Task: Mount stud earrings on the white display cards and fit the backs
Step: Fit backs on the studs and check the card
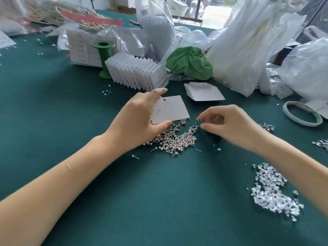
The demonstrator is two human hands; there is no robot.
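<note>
Left hand [142, 119] grips a white card [170, 110] by its left edge, thumb under the near corner, fingers curled over the top corner by the hang hole. We hold the card tilted above the far edge of the stud pile [175, 137], mid-table. One stud looks already seated near the card's left side; the other holes read as faint dots only.

Right hand [229, 123] hovers just right of the pile, forefinger and thumb a little apart and pointed at the studs, other fingers loosely curled. We cannot tell whether anything tiny sits between the tips; it looks empty.

Step in hand, as we judge it: picking the next stud. Best to take one from the loose fringe of the pile, by the head, post pointing away, so it goes straight into a hole. We should keep the card steady and tilted toward us so the holes show.

Backs [273, 189] lie in a clear heap toward the table's [71, 121] near right, well apart from the studs. That is a long reach for the right hand once the card is full.

Room: open green cloth near us and to the left. Far side is crowded: a fanned card stack [138, 73], a spool [104, 57], a green cloth [190, 63], plastic bags [248, 50]. Spare cards [204, 94] lie just beyond the held card; a tape roll [301, 113] sits toward the right edge. Stray studs dot the cloth near the pile, so sweeping forearms risk scattering them.
</note>
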